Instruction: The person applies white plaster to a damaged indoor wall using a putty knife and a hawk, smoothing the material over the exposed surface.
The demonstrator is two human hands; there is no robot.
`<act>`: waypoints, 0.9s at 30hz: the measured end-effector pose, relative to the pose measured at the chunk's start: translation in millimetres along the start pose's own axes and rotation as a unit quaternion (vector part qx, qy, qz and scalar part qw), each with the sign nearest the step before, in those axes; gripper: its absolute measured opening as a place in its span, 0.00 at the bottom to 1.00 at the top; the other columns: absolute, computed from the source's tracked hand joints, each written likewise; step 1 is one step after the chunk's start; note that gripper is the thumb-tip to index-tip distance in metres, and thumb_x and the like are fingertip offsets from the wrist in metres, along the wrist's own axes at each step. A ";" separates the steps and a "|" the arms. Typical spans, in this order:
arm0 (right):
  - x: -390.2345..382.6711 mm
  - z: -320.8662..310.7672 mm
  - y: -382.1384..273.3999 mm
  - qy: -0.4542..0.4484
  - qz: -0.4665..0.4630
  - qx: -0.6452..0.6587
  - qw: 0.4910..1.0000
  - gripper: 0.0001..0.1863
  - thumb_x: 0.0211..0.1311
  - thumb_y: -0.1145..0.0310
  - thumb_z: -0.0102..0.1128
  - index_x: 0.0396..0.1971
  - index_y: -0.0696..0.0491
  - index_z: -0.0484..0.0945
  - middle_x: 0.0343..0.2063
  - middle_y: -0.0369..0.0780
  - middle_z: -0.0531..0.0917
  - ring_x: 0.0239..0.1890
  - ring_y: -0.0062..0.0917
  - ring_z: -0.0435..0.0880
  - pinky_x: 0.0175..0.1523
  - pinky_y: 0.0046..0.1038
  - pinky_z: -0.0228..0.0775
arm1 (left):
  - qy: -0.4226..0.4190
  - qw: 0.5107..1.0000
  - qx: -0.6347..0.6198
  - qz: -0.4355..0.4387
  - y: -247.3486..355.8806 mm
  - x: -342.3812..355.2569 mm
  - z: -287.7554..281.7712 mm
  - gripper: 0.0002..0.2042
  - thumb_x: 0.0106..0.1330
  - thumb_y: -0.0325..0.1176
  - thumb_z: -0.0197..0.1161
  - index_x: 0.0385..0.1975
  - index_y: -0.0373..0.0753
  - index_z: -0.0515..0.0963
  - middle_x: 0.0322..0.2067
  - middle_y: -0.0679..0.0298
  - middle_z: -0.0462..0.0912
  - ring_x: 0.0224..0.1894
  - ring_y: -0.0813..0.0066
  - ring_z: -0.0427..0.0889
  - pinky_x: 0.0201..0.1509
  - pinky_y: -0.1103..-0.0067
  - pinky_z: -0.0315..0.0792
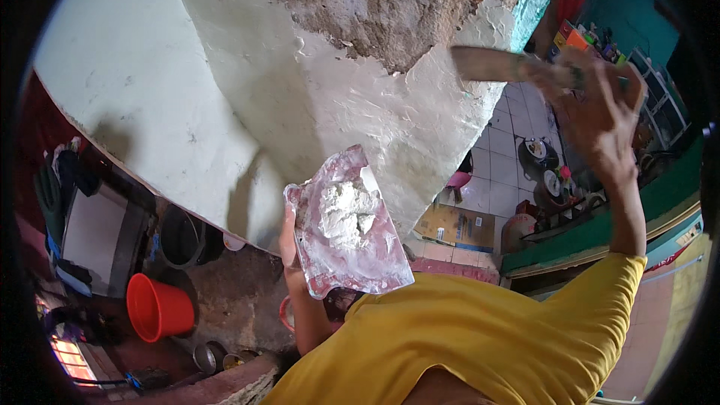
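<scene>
Before me stands a wall coated with smooth whitish plaster, with a rough brown bare patch high in its middle. My left hand grips a reddish putty board from its left side; most of its fingers are hidden behind the board. A lump of white putty lies on the board. Raised at the right, my right hand is closed around the handle of a putty knife. The flat blade is at the wall's right side, beside the bare patch; whether it touches the plaster I cannot tell.
Down on the left are an orange-red bucket, a black tub and a metal pot. Flattened cardboard lies on the tiled floor beyond the wall's right edge. Pots and dishes stand farther right, near a green ledge.
</scene>
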State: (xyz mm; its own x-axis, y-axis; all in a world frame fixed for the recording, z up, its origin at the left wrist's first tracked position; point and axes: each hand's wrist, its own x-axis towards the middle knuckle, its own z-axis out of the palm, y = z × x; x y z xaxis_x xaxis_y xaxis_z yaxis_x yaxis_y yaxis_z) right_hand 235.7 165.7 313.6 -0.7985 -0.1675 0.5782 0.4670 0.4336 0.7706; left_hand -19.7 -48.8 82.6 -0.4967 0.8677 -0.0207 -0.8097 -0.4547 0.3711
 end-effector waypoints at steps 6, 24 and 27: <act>30.1 22.7 -33.2 -0.009 -0.046 0.084 0.995 0.23 0.44 0.72 0.62 0.45 0.37 0.78 0.43 0.32 0.75 0.43 0.22 0.75 0.59 0.38 0.50 | -0.103 0.994 0.039 0.005 4.7 8.7 -14.5 0.25 0.71 0.46 0.37 0.59 0.34 0.61 0.56 0.52 0.67 0.58 0.57 0.68 0.62 0.62 0.61; 28.5 31.7 -44.9 -0.023 -0.082 0.135 0.987 0.20 0.48 0.70 0.58 0.45 0.40 0.78 0.46 0.34 0.74 0.45 0.22 0.74 0.58 0.38 0.52 | -0.043 0.999 0.010 -0.021 6.1 8.6 -12.4 0.24 0.71 0.45 0.37 0.58 0.34 0.62 0.56 0.50 0.67 0.56 0.56 0.70 0.61 0.62 0.63; 38.9 38.0 -52.1 -0.054 -0.117 0.129 0.983 0.20 0.48 0.70 0.57 0.45 0.41 0.77 0.47 0.36 0.74 0.46 0.23 0.73 0.59 0.37 0.54 | -0.058 0.998 0.020 -0.012 4.4 8.4 -19.5 0.24 0.71 0.45 0.37 0.59 0.34 0.60 0.57 0.50 0.66 0.57 0.56 0.68 0.62 0.62 0.61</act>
State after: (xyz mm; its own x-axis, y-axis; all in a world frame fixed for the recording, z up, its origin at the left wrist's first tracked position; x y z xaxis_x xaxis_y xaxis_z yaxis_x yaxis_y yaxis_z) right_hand 165.9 170.2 285.7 -0.9150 -0.1999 0.3505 0.1650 0.6074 0.7771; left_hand -33.6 -47.4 66.0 -0.4369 0.8963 0.0762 -0.8062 -0.4278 0.4088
